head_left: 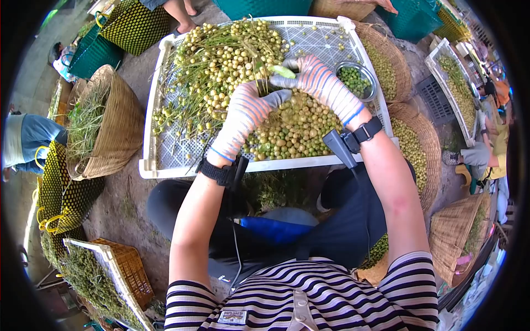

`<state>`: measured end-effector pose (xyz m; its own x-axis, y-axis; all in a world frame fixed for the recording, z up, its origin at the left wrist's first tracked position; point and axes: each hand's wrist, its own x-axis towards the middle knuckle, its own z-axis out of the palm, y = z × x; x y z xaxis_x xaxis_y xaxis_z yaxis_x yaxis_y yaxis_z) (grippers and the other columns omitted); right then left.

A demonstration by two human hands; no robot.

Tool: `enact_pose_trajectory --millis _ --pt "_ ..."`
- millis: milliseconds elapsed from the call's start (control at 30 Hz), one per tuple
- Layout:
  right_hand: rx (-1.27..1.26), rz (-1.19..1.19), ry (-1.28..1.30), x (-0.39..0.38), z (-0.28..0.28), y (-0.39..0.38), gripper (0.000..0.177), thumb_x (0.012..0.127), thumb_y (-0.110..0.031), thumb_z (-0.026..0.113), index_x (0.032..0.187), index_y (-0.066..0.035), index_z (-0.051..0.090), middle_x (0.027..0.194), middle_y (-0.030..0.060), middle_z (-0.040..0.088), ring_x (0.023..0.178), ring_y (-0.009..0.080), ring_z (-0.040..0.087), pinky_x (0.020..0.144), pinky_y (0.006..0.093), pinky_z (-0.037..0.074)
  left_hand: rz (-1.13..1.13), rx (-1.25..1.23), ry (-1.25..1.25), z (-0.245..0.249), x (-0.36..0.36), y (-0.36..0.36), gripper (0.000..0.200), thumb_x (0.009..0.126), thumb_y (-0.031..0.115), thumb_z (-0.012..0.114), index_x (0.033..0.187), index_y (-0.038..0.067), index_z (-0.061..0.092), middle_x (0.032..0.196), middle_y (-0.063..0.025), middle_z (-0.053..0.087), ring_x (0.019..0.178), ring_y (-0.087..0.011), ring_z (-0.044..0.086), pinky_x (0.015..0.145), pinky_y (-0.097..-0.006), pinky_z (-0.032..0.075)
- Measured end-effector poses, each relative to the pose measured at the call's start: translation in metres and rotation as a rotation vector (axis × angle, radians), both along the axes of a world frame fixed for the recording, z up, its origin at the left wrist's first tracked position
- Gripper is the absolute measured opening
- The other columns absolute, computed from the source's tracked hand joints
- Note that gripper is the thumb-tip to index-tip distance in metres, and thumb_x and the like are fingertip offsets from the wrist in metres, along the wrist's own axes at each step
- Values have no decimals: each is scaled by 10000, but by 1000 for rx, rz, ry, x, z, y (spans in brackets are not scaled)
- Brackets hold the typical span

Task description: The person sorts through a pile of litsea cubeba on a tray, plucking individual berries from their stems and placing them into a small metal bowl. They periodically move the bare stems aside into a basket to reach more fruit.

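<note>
A white slatted tray lies in front of me, heaped with small round yellow-green fruits and thin green stems. My left hand, in a striped glove with grey fingertips, is closed on a thin fruit stem over the middle of the heap. Close beside it, my right hand wears the same kind of glove. A pale green oblong piece sits between its thumb and fingers. Loose fruits lie below both hands. A round clear bowl of greener fruits stands in the tray's right side.
Woven baskets of fruit stand along the tray's right side. To the left are a tall basket of stems and a black-yellow woven bag. Green tubs are beyond the tray. Other people sit at both sides.
</note>
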<state>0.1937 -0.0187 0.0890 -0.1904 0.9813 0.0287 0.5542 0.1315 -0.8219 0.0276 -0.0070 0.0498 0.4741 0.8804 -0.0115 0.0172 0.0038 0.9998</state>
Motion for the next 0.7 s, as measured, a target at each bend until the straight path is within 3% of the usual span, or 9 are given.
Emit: enact_pose_trajectory --millis 200,300,333,400,433,500,533,667,700 --pt "-64 115 463 3 -34 1 360 759 -238 697 1033 -19 614 882 36 645 817 134 559 806 279 437 -11 -60 -39 -5 -10 6 125 751 -13 651 873 -4 624 768 -33 643 667 -90 575 584 -236 474" --pt "-30 391 -52 6 -38 1 403 790 -241 666 1103 -10 561 931 77 647 863 135 558 839 289 429 23 -244 -338 -2 -14 7 88 780 91 676 810 14 644 709 -20 643 603 -69 575 509 -216 438" --pt "-118 310 -218 3 -53 10 461 742 -369 697 1047 -37 602 879 104 654 775 184 575 767 321 463 23 -245 -338 -1 -12 6 88 780 91 676 810 14 644 709 -20 643 603 -69 575 509 -216 438" --pt "27 240 -99 -7 -68 9 399 774 -375 649 997 -46 612 859 142 651 749 252 612 727 361 480 90 57 -50 1 -8 5 84 821 31 576 871 -15 625 769 -63 650 653 -174 617 583 -299 500" --pt "25 237 -98 -10 -64 6 399 774 -375 649 997 -46 612 859 142 651 749 252 612 727 361 480 47 193 208 9 -11 3 189 818 183 612 817 -4 639 689 -81 651 601 -208 623 552 -307 476" --pt "8 157 -610 -13 -54 1 307 801 -252 619 1008 -33 563 857 188 622 799 342 598 715 391 475 119 323 393 -5 -12 10 234 797 238 630 789 5 644 649 -98 639 581 -216 616 542 -306 469" --pt "8 158 -610 -13 -54 0 307 801 -252 619 1008 -33 563 857 188 622 799 342 598 715 391 475 192 453 578 -10 -13 13 281 776 294 649 760 13 648 610 -115 627 561 -225 609 533 -305 462" --pt "27 115 -587 -3 -56 -5 238 770 -193 602 961 -54 577 843 175 612 798 366 582 692 415 476 289 285 248 -39 -10 15 275 758 298 652 725 25 652 576 -134 601 492 -248 577 504 -319 444" --pt "199 61 -597 -4 -54 -5 240 795 -247 585 941 -57 599 825 171 621 792 354 595 698 410 483 278 266 273 -40 -8 16 239 779 244 638 732 10 647 557 -107 599 459 -205 555 487 -307 437"
